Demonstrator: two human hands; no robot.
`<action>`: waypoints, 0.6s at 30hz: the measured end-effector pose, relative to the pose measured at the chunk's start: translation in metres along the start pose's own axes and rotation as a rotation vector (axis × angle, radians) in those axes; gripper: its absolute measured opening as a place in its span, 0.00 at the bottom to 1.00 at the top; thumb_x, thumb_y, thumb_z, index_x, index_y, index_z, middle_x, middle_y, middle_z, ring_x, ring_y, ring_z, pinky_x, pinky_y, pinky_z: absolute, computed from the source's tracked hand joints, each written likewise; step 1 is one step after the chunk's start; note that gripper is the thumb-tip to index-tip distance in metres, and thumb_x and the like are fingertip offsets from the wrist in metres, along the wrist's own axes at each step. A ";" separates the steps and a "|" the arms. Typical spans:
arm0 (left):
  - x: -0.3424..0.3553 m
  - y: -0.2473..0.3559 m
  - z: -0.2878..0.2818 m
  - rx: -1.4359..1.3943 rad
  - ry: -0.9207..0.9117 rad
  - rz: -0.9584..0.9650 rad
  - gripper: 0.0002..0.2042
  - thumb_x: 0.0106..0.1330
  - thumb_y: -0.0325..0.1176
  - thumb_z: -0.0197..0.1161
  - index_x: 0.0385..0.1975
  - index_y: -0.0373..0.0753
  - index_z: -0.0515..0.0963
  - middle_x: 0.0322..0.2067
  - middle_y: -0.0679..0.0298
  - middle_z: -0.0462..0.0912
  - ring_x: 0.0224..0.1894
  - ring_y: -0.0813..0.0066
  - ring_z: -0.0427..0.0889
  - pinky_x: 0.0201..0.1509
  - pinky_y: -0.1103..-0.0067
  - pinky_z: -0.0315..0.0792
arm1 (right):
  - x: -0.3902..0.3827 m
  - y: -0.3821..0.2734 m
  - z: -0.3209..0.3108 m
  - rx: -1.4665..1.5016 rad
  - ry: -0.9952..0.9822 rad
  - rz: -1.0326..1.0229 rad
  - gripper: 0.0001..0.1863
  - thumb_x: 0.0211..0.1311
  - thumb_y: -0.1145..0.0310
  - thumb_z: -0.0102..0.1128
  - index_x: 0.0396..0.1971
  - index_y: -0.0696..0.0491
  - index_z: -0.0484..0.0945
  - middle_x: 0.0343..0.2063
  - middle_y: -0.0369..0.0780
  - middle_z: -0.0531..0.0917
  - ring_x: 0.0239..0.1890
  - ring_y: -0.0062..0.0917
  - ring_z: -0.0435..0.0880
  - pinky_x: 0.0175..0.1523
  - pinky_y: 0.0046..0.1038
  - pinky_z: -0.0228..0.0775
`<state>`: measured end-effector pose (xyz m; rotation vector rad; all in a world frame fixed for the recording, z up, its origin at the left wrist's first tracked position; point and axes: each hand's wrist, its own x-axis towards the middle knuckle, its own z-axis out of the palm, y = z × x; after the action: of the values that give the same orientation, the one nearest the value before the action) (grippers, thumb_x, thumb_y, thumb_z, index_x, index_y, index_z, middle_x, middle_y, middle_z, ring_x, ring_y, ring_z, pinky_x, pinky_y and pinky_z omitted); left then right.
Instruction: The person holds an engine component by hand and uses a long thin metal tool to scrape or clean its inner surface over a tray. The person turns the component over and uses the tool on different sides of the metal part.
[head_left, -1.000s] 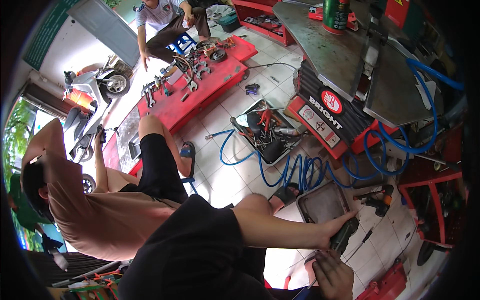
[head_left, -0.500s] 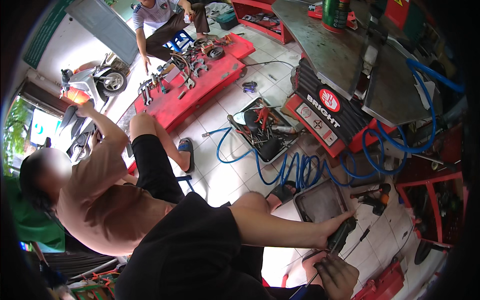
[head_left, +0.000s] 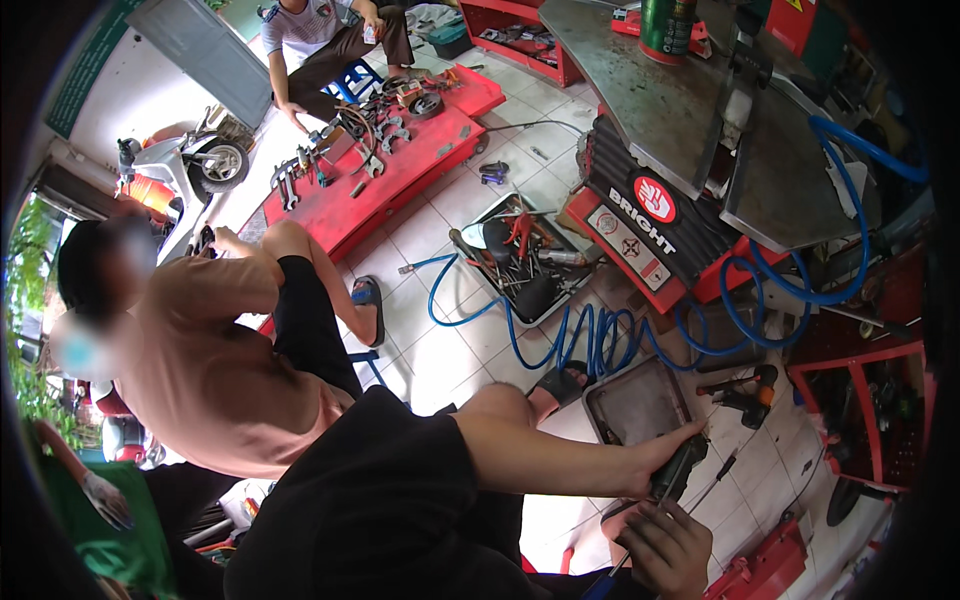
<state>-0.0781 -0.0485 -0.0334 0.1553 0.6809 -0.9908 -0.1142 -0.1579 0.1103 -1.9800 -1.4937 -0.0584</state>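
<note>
My right hand (head_left: 668, 548) curls around the shaft of a screwdriver with a blue handle (head_left: 600, 586) at the bottom right. Its fingers are beside a dark green sandal (head_left: 678, 468) on a bare foot (head_left: 660, 458), whose leg extends from black shorts (head_left: 340, 490) across the lower middle. I cannot make out my left hand. A cordless drill (head_left: 750, 398) and a metal tray (head_left: 635, 410) lie on the floor just beyond the foot.
A co-worker (head_left: 205, 380) sits left, another person (head_left: 310, 45) beyond a red platform (head_left: 425, 165) bearing tools. A green-shirted person's gloved hand (head_left: 105, 500) is lower left. A tool tray (head_left: 560, 305), coiled blue hose (head_left: 610, 340), steel-topped machine (head_left: 650, 110) and red cart (head_left: 860, 400) stand right.
The brown-shirted co-worker's raised arm has come down toward the platform. A green-shirted person's gloved hand has moved into lower-left view. My right hand has shifted only slightly.
</note>
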 end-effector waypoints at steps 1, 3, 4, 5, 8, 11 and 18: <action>-0.002 0.001 0.002 0.017 0.031 -0.029 0.25 0.60 0.65 0.59 0.28 0.44 0.77 0.20 0.67 0.79 0.18 0.74 0.77 0.20 0.76 0.71 | 0.002 0.001 -0.004 -0.004 0.001 0.001 0.13 0.45 0.74 0.64 0.34 0.60 0.82 0.36 0.46 0.84 0.43 0.39 0.85 0.48 0.36 0.81; -0.003 0.000 0.000 0.023 0.067 -0.057 0.25 0.60 0.65 0.59 0.28 0.44 0.77 0.21 0.67 0.79 0.18 0.73 0.77 0.20 0.76 0.71 | 0.003 0.002 -0.008 0.040 -0.142 0.062 0.13 0.46 0.76 0.65 0.36 0.60 0.82 0.36 0.45 0.85 0.43 0.38 0.86 0.50 0.37 0.80; 0.003 -0.002 -0.004 0.011 0.039 -0.026 0.25 0.60 0.65 0.59 0.28 0.44 0.76 0.20 0.68 0.78 0.18 0.73 0.77 0.20 0.77 0.71 | 0.000 0.001 -0.004 0.044 -0.143 0.061 0.13 0.46 0.76 0.65 0.36 0.60 0.82 0.36 0.45 0.85 0.43 0.38 0.86 0.50 0.37 0.80; 0.006 -0.003 -0.006 -0.002 0.011 0.004 0.25 0.59 0.65 0.60 0.28 0.45 0.76 0.20 0.68 0.78 0.18 0.73 0.76 0.21 0.77 0.71 | -0.007 0.000 0.003 0.022 -0.030 0.089 0.13 0.47 0.79 0.62 0.37 0.59 0.82 0.38 0.45 0.84 0.44 0.39 0.85 0.51 0.38 0.79; 0.006 -0.005 -0.004 -0.023 0.042 0.012 0.25 0.59 0.64 0.60 0.28 0.45 0.76 0.21 0.68 0.79 0.18 0.73 0.76 0.21 0.78 0.70 | -0.016 -0.002 0.015 -0.032 0.111 0.100 0.14 0.48 0.81 0.59 0.38 0.60 0.82 0.40 0.45 0.84 0.46 0.40 0.84 0.53 0.40 0.78; 0.004 -0.005 -0.001 0.010 0.034 0.011 0.26 0.56 0.68 0.60 0.22 0.48 0.74 0.17 0.72 0.71 0.17 0.76 0.68 0.20 0.78 0.61 | 0.003 0.000 -0.002 -0.029 0.043 0.043 0.12 0.47 0.79 0.62 0.36 0.60 0.82 0.39 0.46 0.84 0.45 0.40 0.85 0.49 0.38 0.80; -0.010 0.000 0.012 0.005 0.074 0.001 0.26 0.56 0.68 0.60 0.22 0.48 0.74 0.18 0.72 0.72 0.17 0.76 0.68 0.21 0.79 0.62 | -0.005 -0.007 0.003 -0.070 0.111 0.107 0.11 0.50 0.83 0.59 0.35 0.61 0.82 0.38 0.46 0.85 0.44 0.39 0.85 0.46 0.37 0.81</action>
<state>-0.0760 -0.0463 -0.0176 0.1973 0.7464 -0.9890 -0.1234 -0.1598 0.1094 -2.0743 -1.3295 -0.1748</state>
